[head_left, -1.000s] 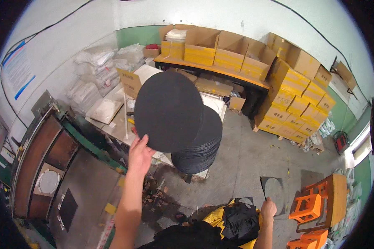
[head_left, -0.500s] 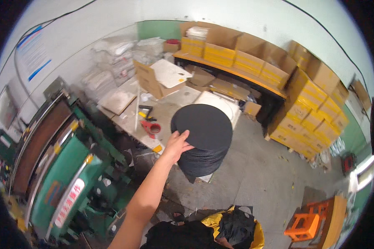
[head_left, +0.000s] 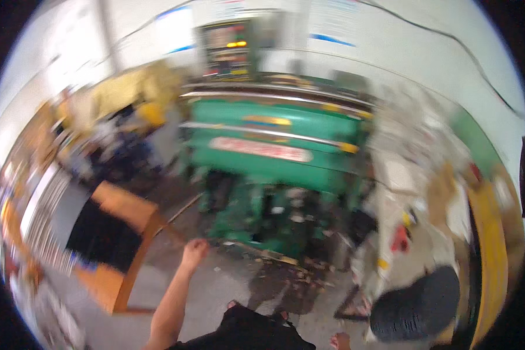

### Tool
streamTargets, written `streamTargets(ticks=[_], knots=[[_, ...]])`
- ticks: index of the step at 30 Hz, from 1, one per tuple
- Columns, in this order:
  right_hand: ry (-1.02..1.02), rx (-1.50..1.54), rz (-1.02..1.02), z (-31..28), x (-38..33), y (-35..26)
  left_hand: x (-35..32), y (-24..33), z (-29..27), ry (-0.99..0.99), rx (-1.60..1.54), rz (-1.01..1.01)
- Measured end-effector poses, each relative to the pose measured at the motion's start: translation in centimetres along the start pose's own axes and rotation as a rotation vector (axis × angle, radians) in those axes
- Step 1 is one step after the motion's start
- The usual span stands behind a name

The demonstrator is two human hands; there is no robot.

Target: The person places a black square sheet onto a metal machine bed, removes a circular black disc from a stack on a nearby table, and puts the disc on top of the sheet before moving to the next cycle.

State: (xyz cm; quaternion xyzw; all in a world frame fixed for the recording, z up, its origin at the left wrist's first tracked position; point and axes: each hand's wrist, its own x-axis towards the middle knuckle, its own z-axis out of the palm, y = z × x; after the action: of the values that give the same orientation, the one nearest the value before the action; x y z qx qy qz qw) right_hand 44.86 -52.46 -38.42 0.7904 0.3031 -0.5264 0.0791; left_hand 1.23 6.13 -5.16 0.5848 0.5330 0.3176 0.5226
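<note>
My left hand (head_left: pixel 195 251) is held out over the floor, left of centre, its fingers curled and nothing seen in them. It is apart from the orange-brown wooden table (head_left: pixel 102 290) at the left, which bears a black sheet-like pile (head_left: pixel 103 233) beside stacked pale sheets (head_left: pixel 41 213). Only part of my right hand (head_left: pixel 339 340) shows at the lower edge; blur hides what its fingers do. To its right stands a tall stack of black round discs (head_left: pixel 414 306), with a gap between hand and stack.
A green machine (head_left: pixel 274 116) with metal bars stands straight ahead, scraps on the floor before it. At the right is a littered worktable (head_left: pixel 417 251) with a red tape dispenser (head_left: pixel 400 239). A control cabinet (head_left: pixel 227 52) with lit displays rises behind the machine.
The view has swung left, from the disc stack to the machine. My left hand has come off the top of the stack; my right hand now shows at the lower edge.
</note>
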Motion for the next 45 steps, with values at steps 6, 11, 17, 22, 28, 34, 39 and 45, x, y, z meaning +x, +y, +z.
streamTargets(ticks=[6,11,17,22,28,34,39,45], knots=[[-0.132,1.046,-0.343,-6.7,2.3,-11.9,-10.4,7.1,-25.8,1.324,0.222,0.573],[-0.036,0.95,-0.273,-9.5,7.0,-31.2,-13.3,4.6,-39.9,1.987,1.193,0.192],[-0.092,0.692,-0.439,-7.4,-3.1,-48.7,-18.2,0.1,-47.7,1.313,-0.419,0.097],[0.083,0.371,-0.303,-4.9,2.7,-41.3,-21.6,2.3,-42.1,1.004,-0.657,0.281],[0.328,0.851,-0.655,-9.2,-5.3,-44.0,-24.7,-1.0,-45.5,1.09,-0.418,0.178],[0.609,0.781,-1.014,-20.8,-20.4,-60.0,-12.3,7.9,-35.8,0.969,-0.527,0.483],[0.398,1.279,-1.114,-32.7,-23.1,-65.2,-8.0,5.8,-23.3,0.486,-0.795,0.143],[0.52,1.219,-0.468,-44.2,-3.6,-63.8,-9.0,3.3,-9.6,0.067,-0.916,-0.277]])
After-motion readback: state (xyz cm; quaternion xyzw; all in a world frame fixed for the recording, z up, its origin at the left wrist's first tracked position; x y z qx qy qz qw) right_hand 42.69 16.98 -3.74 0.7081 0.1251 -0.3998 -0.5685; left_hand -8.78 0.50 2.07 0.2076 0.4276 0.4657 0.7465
